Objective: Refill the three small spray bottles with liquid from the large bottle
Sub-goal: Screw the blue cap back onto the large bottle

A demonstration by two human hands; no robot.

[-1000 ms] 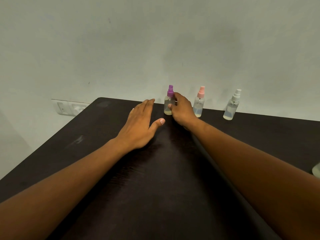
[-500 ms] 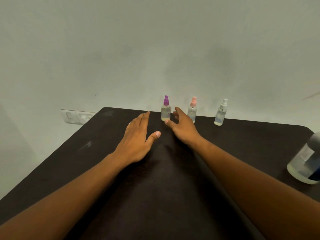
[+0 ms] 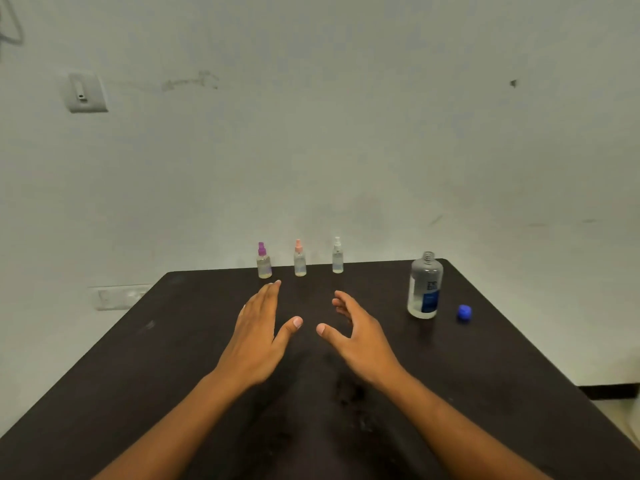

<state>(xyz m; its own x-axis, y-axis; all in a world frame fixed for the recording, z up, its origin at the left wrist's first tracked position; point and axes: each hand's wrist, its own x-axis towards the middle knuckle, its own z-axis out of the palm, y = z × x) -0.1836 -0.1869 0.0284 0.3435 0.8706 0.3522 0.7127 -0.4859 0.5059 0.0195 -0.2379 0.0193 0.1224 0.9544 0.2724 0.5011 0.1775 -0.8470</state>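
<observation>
Three small clear spray bottles stand in a row along the far edge of the dark table (image 3: 138, 368): one with a purple top (image 3: 264, 261), one with a pink top (image 3: 299, 259), one with a white top (image 3: 337, 256). The large clear bottle (image 3: 425, 287) with a blue label stands uncapped at the right, and its blue cap (image 3: 464, 313) lies beside it. My left hand (image 3: 256, 337) is flat and open over the table, its fingertips just short of the purple-topped bottle. My right hand (image 3: 360, 334) hovers open nearby, holding nothing.
A pale wall rises right behind the table. A switch plate (image 3: 85, 93) is mounted high on the left, and a socket strip (image 3: 119, 296) sits low beside the table's left corner. The floor shows past the table's right edge.
My right hand let go of the purple-topped bottle and drew back toward me. The view lifted and swung right, bringing the large bottle and blue cap into sight.
</observation>
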